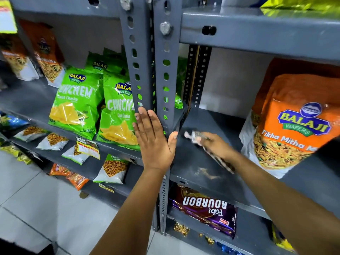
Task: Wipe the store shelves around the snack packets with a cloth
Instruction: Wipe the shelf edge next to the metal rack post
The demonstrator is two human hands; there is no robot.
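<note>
1. Head view, the cloth: it is bunched in the right hand and lies on the grey shelf, toward the shelf's left end and between its front and back edges. Motion blur hides its pattern and its true extent; a pale end pokes out past the fingers toward the shelf's left edge and a darker strip trails back toward the front edge.
2. How it should handle: it looks soft and light, so it will fold and slip unless gathered into a wad. Taking it in the middle, with the palm pressing it flat to the metal, seems the surest hold.
3. Right hand fingers: curled closed around the cloth, knuckles up, pressing it down on the shelf.
4. Left hand: flat and fully spread, gripping nothing. The palm rests against the slotted grey upright post at the shelf's left front corner, thumb on the shelf side, seemingly as a brace.
5. Around it: an orange snack packet stands near the shelf's right end, apart from the cloth. Green chip packets stand on the neighbouring shelf, left of the post.
6. A pale smudge shows near the front edge, just beside the trailing cloth; it probably still needs a pass.
</note>
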